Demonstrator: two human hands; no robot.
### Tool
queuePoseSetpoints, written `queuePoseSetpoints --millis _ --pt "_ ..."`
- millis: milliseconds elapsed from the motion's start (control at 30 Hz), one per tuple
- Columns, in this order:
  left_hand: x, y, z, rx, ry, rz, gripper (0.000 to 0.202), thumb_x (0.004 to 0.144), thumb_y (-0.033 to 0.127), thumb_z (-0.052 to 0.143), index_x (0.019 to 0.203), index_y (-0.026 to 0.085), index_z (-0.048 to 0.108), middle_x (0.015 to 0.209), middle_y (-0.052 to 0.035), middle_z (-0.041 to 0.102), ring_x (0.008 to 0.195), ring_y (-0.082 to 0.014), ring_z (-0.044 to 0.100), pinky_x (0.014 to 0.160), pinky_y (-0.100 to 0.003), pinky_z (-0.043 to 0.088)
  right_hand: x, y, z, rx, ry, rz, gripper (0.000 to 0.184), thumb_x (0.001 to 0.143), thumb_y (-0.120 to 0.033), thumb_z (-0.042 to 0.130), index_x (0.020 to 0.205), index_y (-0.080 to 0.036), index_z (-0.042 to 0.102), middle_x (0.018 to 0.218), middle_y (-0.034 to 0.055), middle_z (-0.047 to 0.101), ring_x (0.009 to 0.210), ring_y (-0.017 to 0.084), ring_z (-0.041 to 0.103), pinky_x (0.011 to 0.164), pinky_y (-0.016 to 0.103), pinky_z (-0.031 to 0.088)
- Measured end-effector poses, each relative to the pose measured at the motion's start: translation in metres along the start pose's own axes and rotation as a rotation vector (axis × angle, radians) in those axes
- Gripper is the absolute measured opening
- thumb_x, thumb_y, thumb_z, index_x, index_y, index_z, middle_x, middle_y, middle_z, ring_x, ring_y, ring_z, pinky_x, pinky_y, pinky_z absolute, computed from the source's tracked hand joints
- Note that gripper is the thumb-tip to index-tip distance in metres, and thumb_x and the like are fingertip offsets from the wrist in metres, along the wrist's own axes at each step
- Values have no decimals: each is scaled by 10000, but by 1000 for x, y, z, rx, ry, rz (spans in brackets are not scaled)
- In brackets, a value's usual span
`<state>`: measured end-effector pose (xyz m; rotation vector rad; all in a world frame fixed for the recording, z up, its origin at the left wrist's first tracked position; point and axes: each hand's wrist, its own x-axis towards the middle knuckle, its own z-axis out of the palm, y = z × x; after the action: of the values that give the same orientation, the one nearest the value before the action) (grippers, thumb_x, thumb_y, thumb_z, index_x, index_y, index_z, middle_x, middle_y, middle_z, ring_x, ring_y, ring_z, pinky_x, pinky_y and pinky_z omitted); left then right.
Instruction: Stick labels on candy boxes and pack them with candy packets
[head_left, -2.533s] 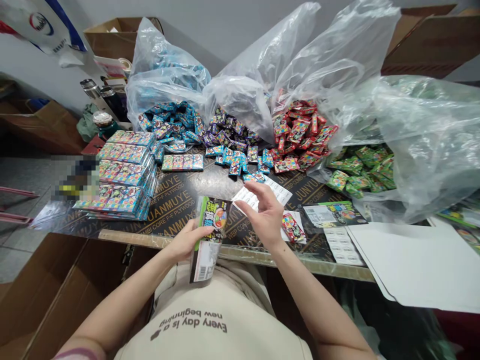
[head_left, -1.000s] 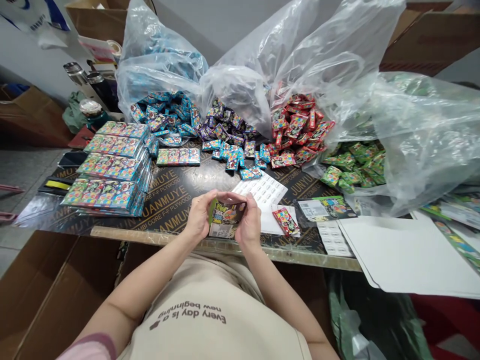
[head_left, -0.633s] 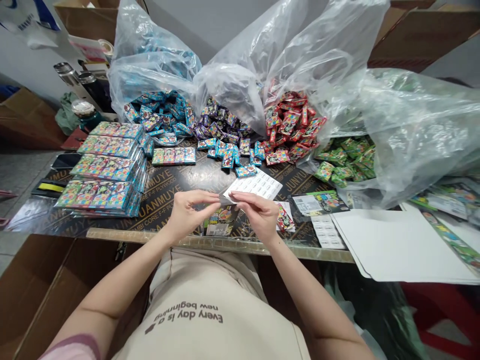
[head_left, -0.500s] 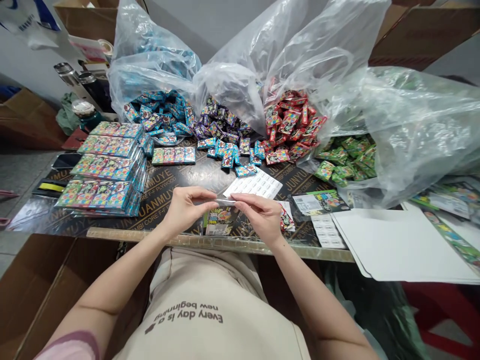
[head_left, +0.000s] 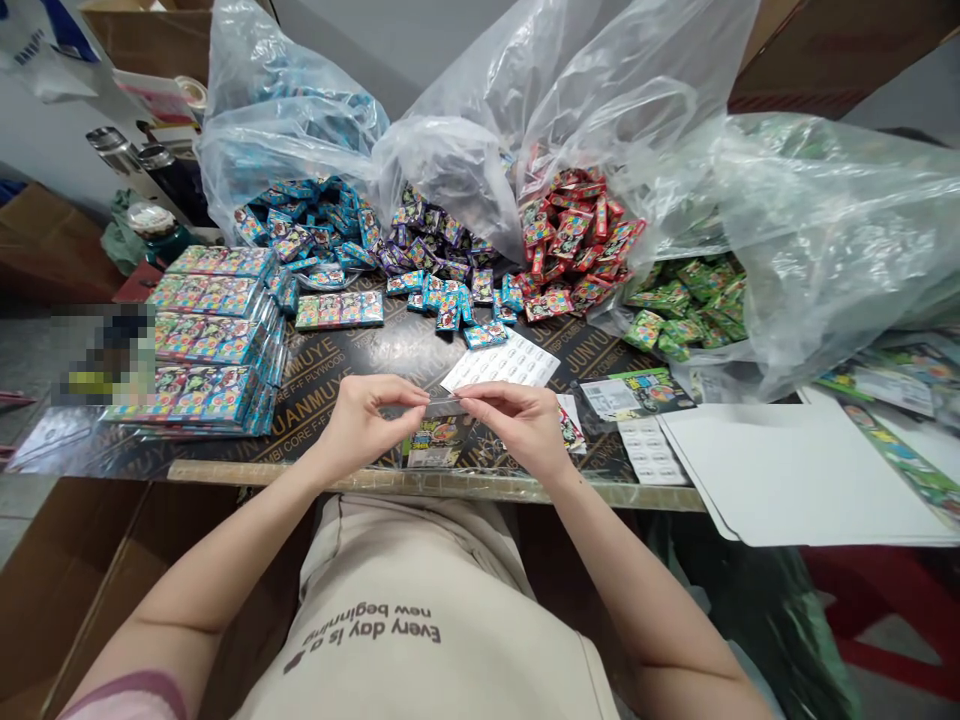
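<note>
– Just over the bench's [head_left: 390,482] near edge, what have the hands got?

– Both pinch 1 thin clear strip [head_left: 448,403], glossy like film. The left hand [head_left: 365,418] closes thumb and forefinger on its left end, the right hand [head_left: 519,425] on its right end; the other fingers curl loosely.

– And beneath them?

– A flat printed packet [head_left: 435,441], green and black with a white barcode panel, lies on the dark plywood just below the strip.

– At 12 o'clock from the hands?

– A white sticker sheet [head_left: 501,362], a grid of small rectangles. Beyond it, heaps of small shiny sachets spilling from crinkled clear plastic bags [head_left: 465,170]: blue sachets [head_left: 307,225] at 11, purple sachets [head_left: 435,235] at 12, red sachets [head_left: 577,235] at 1, green sachets [head_left: 682,305] at 2.

– At 9 to 10 o'clock?

– Stacked boxes [head_left: 210,340], flat, rectangular, in 4 stepped piles.

– At 3 o'clock?

– A large plain white card [head_left: 795,475] overhanging the bench edge, with a smaller label sheet [head_left: 651,450] beside it.
</note>
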<state>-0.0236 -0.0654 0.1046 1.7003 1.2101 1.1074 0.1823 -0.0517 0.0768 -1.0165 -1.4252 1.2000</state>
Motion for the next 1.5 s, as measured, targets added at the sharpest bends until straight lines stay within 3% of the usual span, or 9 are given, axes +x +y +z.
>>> queuePoseSetpoints --millis 167,400,600,667,833,1000,1100,1333,1500 --pt "-12 -12 -1 200 -10 222 90 776 232 667 783 217 755 914 -84 754 789 -176 710 746 -287 562 -10 15 -3 -132 -53 -208 152 754 -260 727 901 -282 758 1008 25 745 926 221 705 897 420 558" --pt "-3 -23 -4 137 66 185 84 762 249 699 812 226 762 863 -58 757 768 -172 705 743 -277 556 -5 27 6 -236 -9 -278 234 838 -312 634 1060 -284 705 1139 33 702 1028 214 667 953 406 509" --pt "-7 -80 -41 37 805 -79 252 735 355 713 884 152 731 861 -62 731 782 -182 682 828 -355 549 65 81 -28 -690 329 -169 736 728 -535 687 1352 -209 475 1365 165 509 1268 320 446 1030 515 351" --pt "-21 -107 -48 78 897 -211 362 753 397 685 989 123 696 905 -91 710 822 -208 676 847 -404 544 87 107 -38 -900 382 -36 797 679 -581 700 1339 -189 485 1315 206 517 1226 367 437 988 563 329" --pt "-53 -134 -38 596 567 -176 535 763 384 675 1248 187 567 1345 -158 496 1286 -314 451 1084 -491 360 112 140 -46 -1167 335 53 816 670 -561 679 1358 -178 459 1022 167 602 1010 353 485 901 570 304" --pt "-28 -121 -25 797 -256 39 857 647 305 756 1414 227 382 1520 -162 306 1424 -379 206 1123 -643 72 87 125 -34 -1061 217 -77 770 663 -393 681 1361 -175 440 1085 151 591 1002 340 510 893 488 360" --pt "-3 -124 -20 816 -508 58 989 619 307 771 1464 188 274 1515 -198 304 1421 -371 217 1109 -654 3 54 111 -19 -880 17 -210 805 662 -370 699 1384 -190 391 1188 131 582 1045 318 522 902 452 403" --pt "4 -128 -7 760 -489 142 964 678 362 708 1476 160 205 1290 -156 511 1216 -289 471 1127 -527 201 3 94 12 -973 -173 -330 720 744 -325 693 1386 -186 400 1236 146 571 1105 315 513 892 444 413" --pt "-3 -116 -6 799 -457 190 793 633 341 732 1355 196 437 1228 -145 488 1130 -314 469 1058 -502 302 -2 89 15 -994 -223 -354 725 758 -319 671 1408 -203 373 1251 143 566 1118 314 513 905 447 393"
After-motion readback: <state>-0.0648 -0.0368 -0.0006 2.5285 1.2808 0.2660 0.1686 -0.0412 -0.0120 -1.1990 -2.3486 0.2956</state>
